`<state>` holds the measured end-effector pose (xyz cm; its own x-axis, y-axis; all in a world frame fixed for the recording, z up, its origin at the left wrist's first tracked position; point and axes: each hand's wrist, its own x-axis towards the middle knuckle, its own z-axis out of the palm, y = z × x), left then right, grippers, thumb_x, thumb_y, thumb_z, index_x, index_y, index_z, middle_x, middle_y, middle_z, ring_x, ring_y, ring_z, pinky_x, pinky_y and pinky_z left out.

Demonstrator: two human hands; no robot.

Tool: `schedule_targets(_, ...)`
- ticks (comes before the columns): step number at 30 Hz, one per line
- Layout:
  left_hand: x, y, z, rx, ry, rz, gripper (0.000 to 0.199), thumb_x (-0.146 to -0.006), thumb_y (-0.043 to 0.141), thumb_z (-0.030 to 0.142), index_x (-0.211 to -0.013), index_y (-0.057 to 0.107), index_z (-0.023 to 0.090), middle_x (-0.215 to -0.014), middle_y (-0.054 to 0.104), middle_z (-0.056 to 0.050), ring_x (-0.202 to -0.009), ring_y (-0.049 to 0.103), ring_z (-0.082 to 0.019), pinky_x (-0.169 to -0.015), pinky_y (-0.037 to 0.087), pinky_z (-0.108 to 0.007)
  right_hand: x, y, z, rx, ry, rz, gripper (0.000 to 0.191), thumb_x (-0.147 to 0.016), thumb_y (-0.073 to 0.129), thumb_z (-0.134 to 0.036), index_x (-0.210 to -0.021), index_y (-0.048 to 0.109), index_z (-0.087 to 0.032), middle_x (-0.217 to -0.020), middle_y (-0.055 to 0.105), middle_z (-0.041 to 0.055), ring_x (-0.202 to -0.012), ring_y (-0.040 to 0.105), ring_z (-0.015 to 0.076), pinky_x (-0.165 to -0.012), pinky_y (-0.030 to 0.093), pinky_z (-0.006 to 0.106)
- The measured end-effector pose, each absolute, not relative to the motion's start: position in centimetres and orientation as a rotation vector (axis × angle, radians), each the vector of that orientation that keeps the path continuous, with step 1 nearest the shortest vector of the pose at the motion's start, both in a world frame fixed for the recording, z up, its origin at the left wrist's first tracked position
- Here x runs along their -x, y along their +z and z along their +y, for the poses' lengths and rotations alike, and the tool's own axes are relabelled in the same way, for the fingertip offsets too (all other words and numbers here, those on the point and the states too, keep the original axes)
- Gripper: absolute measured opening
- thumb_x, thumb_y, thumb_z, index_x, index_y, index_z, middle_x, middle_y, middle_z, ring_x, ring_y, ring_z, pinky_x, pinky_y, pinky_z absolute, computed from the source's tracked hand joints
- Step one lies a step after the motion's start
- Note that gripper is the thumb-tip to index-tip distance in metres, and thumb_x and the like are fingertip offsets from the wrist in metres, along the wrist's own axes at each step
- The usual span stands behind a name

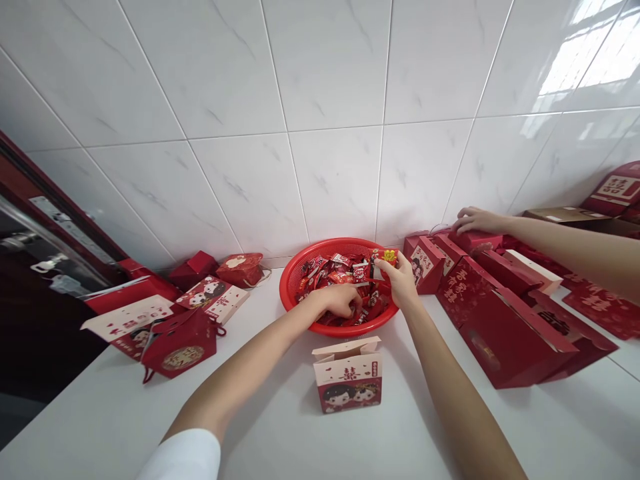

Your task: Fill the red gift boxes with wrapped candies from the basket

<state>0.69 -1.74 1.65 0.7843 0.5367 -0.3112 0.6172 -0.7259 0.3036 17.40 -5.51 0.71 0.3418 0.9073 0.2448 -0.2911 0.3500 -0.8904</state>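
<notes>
A red plastic basket point(287, 293) with perforated sides holds many small wrapped candies point(340, 270). My left hand point(340, 300) reaches down into it with curled fingers, and whatever they grip is hidden among the wrappers. Over the basket's right rim, my right hand point(403, 280) pinches a small candy packet point(386, 256) with red and yellow printing. In front of the basket a small paper gift box point(349, 383) stands upright, its top flaps unfastened. It is cream above and red below, with two cartoon figures on its face.
Several red gift boxes point(183, 347) lie at the left, by a dark door point(30, 267). Red paper bags and boxes point(500, 320) crowd the right, where another person's hand point(480, 220) rests on a red box. A white tiled wall point(335, 173) bounds the white table point(280, 433).
</notes>
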Motion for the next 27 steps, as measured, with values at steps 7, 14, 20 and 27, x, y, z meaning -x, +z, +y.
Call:
schedule_targets(7,-1.2,0.8,-0.5,-2.602,0.086,0.765,0.016,-0.074,0.069,0.007,-0.080,0.079,0.019,-0.104,0.075,-0.005,-0.095,0.067,-0.020,-0.087,0.049,-0.026,-17.5,0.7,-5.4,0.882,0.911,-0.885,0.026,-0.062,0.079,-0.033,-0.080,0.062,-0.024,-0.079,0.068,-0.0024,-0.073,0.059,0.0174,-0.072,0.050,0.030)
schedule_targets(14,-2.6,0.2,-0.6,-2.655,-0.097,0.721,0.011,-0.077,0.070,0.010,-0.079,0.075,0.018,-0.092,0.077,-0.002,-0.083,0.067,-0.018,-0.076,0.048,-0.024,-17.5,0.6,-5.5,0.867,0.936,-0.875,0.026,-0.064,0.080,-0.032,-0.082,0.063,-0.024,-0.075,0.067,-0.0039,-0.070,0.058,0.0167,-0.071,0.049,0.030)
schedule_targets(20,-3.3,0.8,-1.2,-2.677,-0.194,0.783,0.011,-0.076,0.073,0.014,-0.085,0.071,0.019,-0.090,0.075,-0.004,-0.080,0.068,-0.020,-0.066,0.046,-0.026,-17.4,0.7,-5.4,0.862,0.937,-0.860,0.027,-0.062,0.080,-0.031,-0.081,0.063,-0.024,-0.077,0.068,-0.0035,-0.070,0.060,0.0176,-0.070,0.049,0.031)
schedule_targets(27,-4.4,1.0,-1.5,-2.792,-0.294,0.942,0.047,-0.078,0.074,0.022,-0.124,0.066,0.017,-0.110,0.075,-0.013,-0.094,0.071,-0.030,-0.075,0.051,-0.033,-17.5,0.6,-5.3,0.877,0.924,-0.885,0.026,-0.062,0.078,-0.033,-0.081,0.062,-0.025,-0.077,0.069,-0.0026,-0.071,0.060,0.0177,-0.069,0.051,0.030)
